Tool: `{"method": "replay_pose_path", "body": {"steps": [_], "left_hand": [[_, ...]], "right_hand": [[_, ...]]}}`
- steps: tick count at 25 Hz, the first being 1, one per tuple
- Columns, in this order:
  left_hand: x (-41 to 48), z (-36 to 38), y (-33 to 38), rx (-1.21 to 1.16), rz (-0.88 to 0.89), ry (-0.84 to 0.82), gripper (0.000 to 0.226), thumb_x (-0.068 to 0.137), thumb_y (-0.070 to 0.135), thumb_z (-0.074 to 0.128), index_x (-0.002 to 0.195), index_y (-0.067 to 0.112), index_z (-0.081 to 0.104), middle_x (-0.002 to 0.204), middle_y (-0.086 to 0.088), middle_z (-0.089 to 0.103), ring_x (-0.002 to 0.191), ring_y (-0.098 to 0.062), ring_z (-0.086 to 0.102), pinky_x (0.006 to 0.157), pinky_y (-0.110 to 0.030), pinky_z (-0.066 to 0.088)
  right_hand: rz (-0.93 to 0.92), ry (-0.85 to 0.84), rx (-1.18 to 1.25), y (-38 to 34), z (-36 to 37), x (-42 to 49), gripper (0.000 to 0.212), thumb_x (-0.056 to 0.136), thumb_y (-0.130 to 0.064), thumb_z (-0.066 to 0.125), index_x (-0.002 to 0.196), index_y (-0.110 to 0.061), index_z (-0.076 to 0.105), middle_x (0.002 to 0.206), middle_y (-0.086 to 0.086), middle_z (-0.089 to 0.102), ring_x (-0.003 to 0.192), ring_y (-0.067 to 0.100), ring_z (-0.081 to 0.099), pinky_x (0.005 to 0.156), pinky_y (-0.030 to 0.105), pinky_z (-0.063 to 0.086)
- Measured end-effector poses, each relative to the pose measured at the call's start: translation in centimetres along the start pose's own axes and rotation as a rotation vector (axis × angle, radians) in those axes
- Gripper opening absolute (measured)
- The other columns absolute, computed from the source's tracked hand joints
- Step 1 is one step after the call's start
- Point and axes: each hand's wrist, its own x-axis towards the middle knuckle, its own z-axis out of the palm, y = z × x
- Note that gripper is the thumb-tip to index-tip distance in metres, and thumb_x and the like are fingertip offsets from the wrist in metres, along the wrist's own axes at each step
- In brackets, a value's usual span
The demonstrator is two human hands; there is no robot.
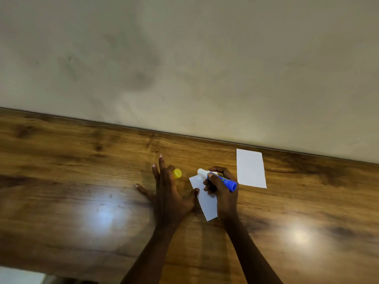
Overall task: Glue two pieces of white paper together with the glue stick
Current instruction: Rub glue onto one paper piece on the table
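A small white paper lies on the wooden table, partly under my hands. My right hand grips a blue glue stick, its white tip resting at the paper's far corner. My left hand lies flat with fingers spread, the thumb pressing the paper's left edge. A second white paper lies flat to the right, near the wall. The yellow cap sits on the table just beyond my left hand.
The wooden table runs up against a plain beige wall along its far edge. Two bright light reflections show on the tabletop. A pale patch of floor appears at the lower left corner.
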Motion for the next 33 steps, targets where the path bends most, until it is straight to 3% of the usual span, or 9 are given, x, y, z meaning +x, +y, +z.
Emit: {"method": "replay_pose_path", "body": {"steps": [4, 7, 10, 14, 17, 21, 26, 30, 33], "left_hand": [[-0.1, 0.3, -0.4, 0.013, 0.011, -0.02, 0.085, 0.06, 0.039, 0.076, 0.127, 0.014, 0.031, 0.15, 0.003, -0.004, 0.138, -0.024, -0.009, 0.101, -0.068, -0.013], [-0.1, 0.1, -0.4, 0.008, 0.018, -0.029, 0.084, 0.059, 0.04, 0.077, 0.126, 0.011, 0.036, 0.148, 0.004, -0.007, 0.138, -0.025, -0.007, 0.102, -0.067, -0.013], [0.0, -0.1, -0.3, 0.0, 0.03, -0.038, 0.089, 0.058, 0.042, 0.077, 0.126, 0.018, 0.026, 0.148, 0.003, -0.007, 0.138, -0.026, -0.005, 0.101, -0.066, -0.013], [0.0, -0.1, -0.3, -0.02, 0.017, -0.08, 0.092, 0.055, 0.045, 0.078, 0.127, 0.021, 0.025, 0.15, 0.003, -0.01, 0.139, -0.023, -0.011, 0.102, -0.066, -0.014], [0.0, -0.2, -0.2, -0.089, 0.035, -0.079, 0.1, 0.05, 0.045, 0.081, 0.125, 0.031, 0.016, 0.151, 0.0, -0.006, 0.139, -0.025, -0.008, 0.101, -0.061, -0.016], [0.0, -0.3, -0.1, -0.118, 0.055, -0.054, 0.105, 0.05, 0.043, 0.083, 0.124, 0.036, 0.01, 0.151, -0.005, 0.0, 0.139, -0.028, -0.004, 0.1, -0.061, -0.015], [0.0, -0.6, 0.2, -0.17, 0.042, -0.052, 0.114, 0.05, 0.043, 0.083, 0.119, 0.047, -0.008, 0.151, -0.02, 0.021, 0.138, -0.029, -0.004, 0.099, -0.058, -0.017], [0.0, -0.8, 0.3, -0.213, 0.034, -0.057, 0.115, 0.05, 0.045, 0.082, 0.118, 0.051, -0.01, 0.149, -0.023, 0.025, 0.138, -0.028, -0.005, 0.099, -0.057, -0.018], [0.0, -0.8, 0.4, -0.244, 0.033, -0.058, 0.113, 0.049, 0.048, 0.08, 0.119, 0.051, -0.009, 0.149, -0.024, 0.025, 0.138, -0.028, -0.006, 0.099, -0.057, -0.018]], "right_hand": [[-0.011, -0.035, -0.104, 0.2, -0.3, -0.3, 0.017, 0.08, 0.006, 0.057, 0.087, -0.01, 0.06, 0.084, 0.012, 0.063, 0.054, 0.002, 0.06, 0.051, 0.009, 0.047], [-0.015, -0.059, -0.159, 0.3, -0.9, -0.5, 0.018, 0.079, 0.006, 0.059, 0.088, -0.009, 0.06, 0.089, 0.013, 0.062, 0.055, 0.001, 0.059, 0.052, 0.009, 0.047], [-0.008, -0.076, -0.185, -0.2, -0.9, -0.3, 0.013, 0.078, 0.005, 0.061, 0.086, -0.005, 0.06, 0.082, 0.011, 0.062, 0.052, 0.001, 0.057, 0.049, 0.009, 0.044], [0.03, 0.0, -0.2, -0.2, -0.2, 0.0, 0.024, 0.077, 0.002, 0.062, 0.069, -0.02, 0.058, 0.063, 0.004, 0.056, 0.049, 0.003, 0.053, 0.047, 0.012, 0.042], [-0.04, -0.034, -0.268, 0.1, -0.1, -0.7, 0.027, 0.075, 0.006, 0.063, 0.067, -0.019, 0.057, 0.065, -0.001, 0.056, 0.057, 0.004, 0.056, 0.052, 0.012, 0.044], [-0.049, -0.086, -0.194, 0.4, -0.5, -1.5, 0.013, 0.076, 0.002, 0.063, 0.077, -0.009, 0.057, 0.066, 0.005, 0.057, 0.052, 0.0, 0.056, 0.049, 0.008, 0.043], [-0.038, -0.072, -0.195, 0.2, -0.5, -1.1, 0.008, 0.079, 0.004, 0.06, 0.085, -0.001, 0.059, 0.077, 0.013, 0.06, 0.061, 0.017, 0.056, 0.054, 0.016, 0.047], [0.014, -0.069, -0.283, 0.1, -0.3, -1.0, 0.025, 0.073, 0.004, 0.065, 0.07, -0.02, 0.059, 0.066, 0.003, 0.061, 0.058, 0.009, 0.058, 0.057, 0.02, 0.048], [0.029, -0.033, -0.276, 0.2, -0.1, -1.1, 0.021, 0.07, -0.001, 0.07, 0.069, -0.018, 0.058, 0.066, 0.003, 0.063, 0.057, 0.007, 0.062, 0.057, 0.022, 0.05]]}}
